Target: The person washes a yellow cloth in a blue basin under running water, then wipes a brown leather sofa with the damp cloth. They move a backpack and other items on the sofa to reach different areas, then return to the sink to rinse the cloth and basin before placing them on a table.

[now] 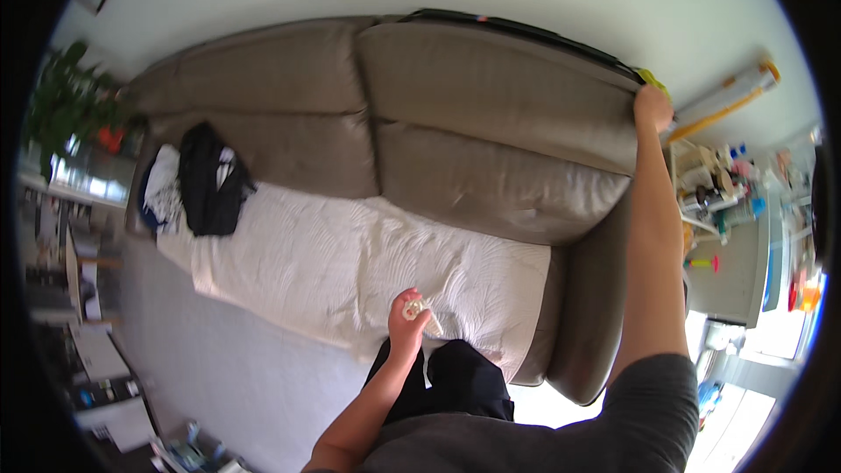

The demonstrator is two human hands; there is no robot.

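My left hand (406, 328) is in front of my body above the bed cover, its fingers closed around a small cream-white object (415, 309). The exact kind of that object cannot be told. Stretched far out, my right hand (653, 108) is at the upper right corner of the brown leather sofa (499, 89). A yellow-green item (652, 79) shows at that hand and seems gripped by it; the fingers are mostly hidden. Beside it ends a long black object (525, 31) lying along the top of the sofa back. A white quilted cover (289, 249) lies over the seat, wrinkled near the middle.
Black clothing (211, 177) and a white garment (164, 187) lie at the sofa's left end. A long roll (729, 98) leans at the wall on the right, above a shelf (709, 190) crowded with bottles. A leafy plant (72, 95) stands at the left. Grey floor (230, 368) runs below.
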